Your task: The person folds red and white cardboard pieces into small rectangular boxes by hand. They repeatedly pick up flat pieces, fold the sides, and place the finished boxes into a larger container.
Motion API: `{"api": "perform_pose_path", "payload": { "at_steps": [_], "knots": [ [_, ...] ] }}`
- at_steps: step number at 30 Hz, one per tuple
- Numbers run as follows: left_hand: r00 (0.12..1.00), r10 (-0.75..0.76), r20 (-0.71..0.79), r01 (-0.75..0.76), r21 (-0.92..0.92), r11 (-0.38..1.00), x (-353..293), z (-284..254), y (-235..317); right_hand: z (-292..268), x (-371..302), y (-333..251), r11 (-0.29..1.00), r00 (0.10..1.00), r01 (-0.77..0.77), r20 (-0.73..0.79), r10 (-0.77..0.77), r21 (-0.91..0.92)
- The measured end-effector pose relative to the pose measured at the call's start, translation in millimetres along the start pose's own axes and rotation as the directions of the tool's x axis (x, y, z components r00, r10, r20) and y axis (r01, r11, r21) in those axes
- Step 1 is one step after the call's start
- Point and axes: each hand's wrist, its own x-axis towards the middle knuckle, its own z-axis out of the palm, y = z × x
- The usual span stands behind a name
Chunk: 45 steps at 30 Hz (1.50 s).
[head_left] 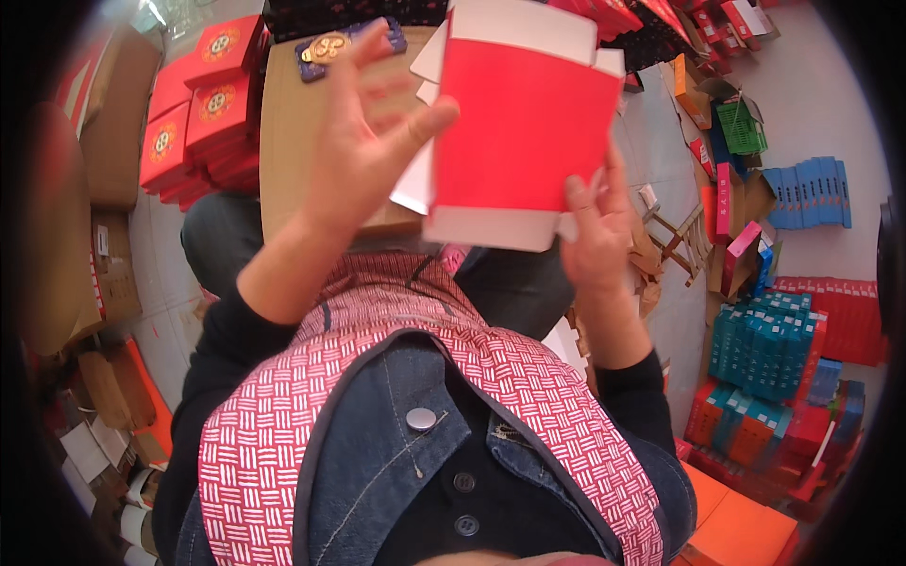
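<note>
A red carton (524,127) with pale end flaps sticking out is held up in front of me, over a cardboard surface (291,141). My right hand (599,226) grips its lower right edge, the thumb on the red face. At the carton's left side, my left hand (363,141) is raised with its fingers spread and slightly blurred. Its thumb tip overlaps the carton's left edge; whether they touch I cannot tell. Past my left fingers lies a dark blue piece with a gold ornament (326,47). White card edges show behind the carton.
Stacks of red boxes with gold emblems (217,104) stand at the left. On the right floor are blue boxes (807,193), teal boxes (764,344), a green basket (741,127) and a small wooden stool (675,241). Orange boxes (741,524) sit at the lower right.
</note>
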Motion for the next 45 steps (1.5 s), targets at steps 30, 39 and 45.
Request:
{"api": "perform_pose_path", "payload": {
  "at_steps": [30, 39, 45],
  "knots": [
    [0.777, -0.628, 0.042, 0.627, -0.151, 0.765, -2, -28, -56, 7, 50, 79, 0.944, 0.942, -0.32, 0.078, 0.326, -0.087],
    [0.777, -0.63, -0.001, 0.611, -0.241, 0.754, -14, -26, -56, 20, 43, 86, 0.957, 0.967, -0.252, -0.069, 0.244, -0.146],
    [0.786, -0.618, -0.031, 0.592, -0.253, 0.765, -14, -24, -51, 29, 42, 92, 0.964, 0.966, -0.244, -0.114, 0.232, -0.103]
  ]
}}
